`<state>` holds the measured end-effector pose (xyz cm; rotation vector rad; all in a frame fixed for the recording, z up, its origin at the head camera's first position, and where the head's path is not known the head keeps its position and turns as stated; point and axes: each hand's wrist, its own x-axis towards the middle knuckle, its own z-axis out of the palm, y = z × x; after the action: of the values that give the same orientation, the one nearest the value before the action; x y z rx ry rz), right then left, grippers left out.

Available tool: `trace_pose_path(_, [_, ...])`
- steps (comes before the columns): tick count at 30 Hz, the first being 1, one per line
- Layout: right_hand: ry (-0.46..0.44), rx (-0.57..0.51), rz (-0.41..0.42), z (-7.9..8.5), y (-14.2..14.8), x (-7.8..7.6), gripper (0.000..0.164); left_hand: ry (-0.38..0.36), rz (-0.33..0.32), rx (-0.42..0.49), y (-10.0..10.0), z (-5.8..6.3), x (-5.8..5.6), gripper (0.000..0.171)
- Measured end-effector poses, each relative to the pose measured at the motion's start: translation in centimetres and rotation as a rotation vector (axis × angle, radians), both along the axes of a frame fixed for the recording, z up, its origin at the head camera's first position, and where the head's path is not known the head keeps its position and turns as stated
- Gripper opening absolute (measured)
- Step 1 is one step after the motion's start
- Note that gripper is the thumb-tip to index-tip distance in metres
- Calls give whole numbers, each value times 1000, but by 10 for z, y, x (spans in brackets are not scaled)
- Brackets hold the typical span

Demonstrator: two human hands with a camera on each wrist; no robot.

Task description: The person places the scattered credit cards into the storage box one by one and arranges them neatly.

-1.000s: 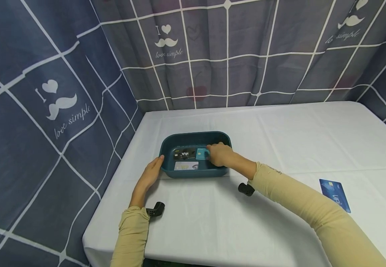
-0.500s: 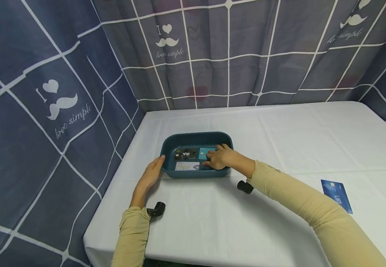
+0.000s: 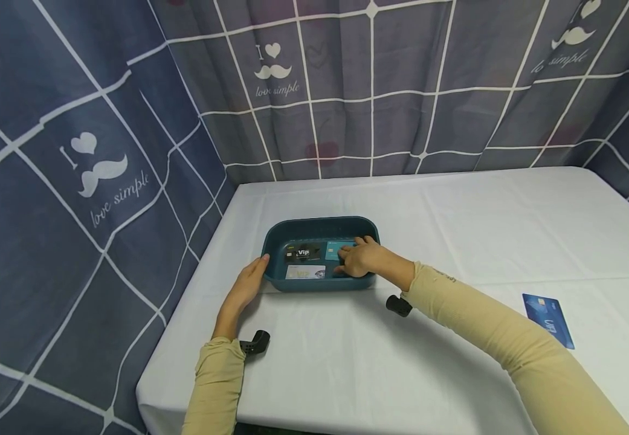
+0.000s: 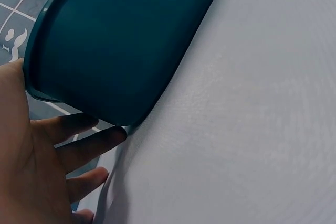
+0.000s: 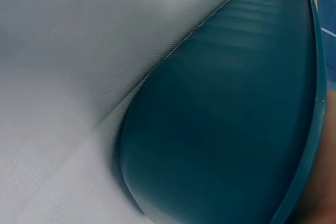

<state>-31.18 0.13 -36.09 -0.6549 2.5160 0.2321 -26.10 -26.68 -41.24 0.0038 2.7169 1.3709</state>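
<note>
A dark teal plastic basin (image 3: 319, 285) sits on the white table. Inside lie a black Vip card (image 3: 302, 252), a silver-white card (image 3: 306, 272) and a light-blue card (image 3: 333, 250) partly covered by fingers. My left hand (image 3: 245, 286) grips the basin's left end; in the left wrist view its thumb goes behind the rim and fingers (image 4: 94, 145) lie along the outer wall. My right hand (image 3: 362, 258) reaches over the right end, fingers spread low inside, touching the light-blue card. In the right wrist view the basin's wall (image 5: 226, 103) hides those fingers.
A blue VIP card (image 3: 548, 319) lies on the white tablecloth (image 3: 455, 223) at the right, beside the right sleeve. Dark checked curtains (image 3: 341, 90) hang behind the table and along its left side. The table's near edge runs below the left forearm.
My right hand's fingers have gone from bunched together to spread, with the thumb toward the near side of the basin. The left hand keeps its place at the basin's end.
</note>
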Motion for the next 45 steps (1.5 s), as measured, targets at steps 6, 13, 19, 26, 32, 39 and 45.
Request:
trace_pose_path(6, [7, -21, 5, 1, 4, 1, 64, 2, -3, -4, 2, 2, -1, 77])
trace_pose_path(13, [11, -154, -14, 1, 10, 2, 60, -1, -3, -11, 4, 2, -1, 77])
trace_pose_path(19, [33, -219, -3, 1, 13, 1, 60, -7, 9, -23, 5, 1, -1, 79])
trace_pose_path(26, [49, -288, 21, 6, 17, -1, 61, -19, 16, -13, 4, 0, 2, 80])
trace_pose_path(32, [92, -324, 50, 7, 21, -2, 62, -12, 14, -13, 5, 0, 2, 79])
trace_pose_path(39, [125, -384, 55, 5, 28, -1, 63, -18, 15, -18, 5, -2, 5, 78])
trace_pose_path(45, [198, -501, 73, 3, 36, -1, 57, -13, 14, -19, 6, -3, 4, 78])
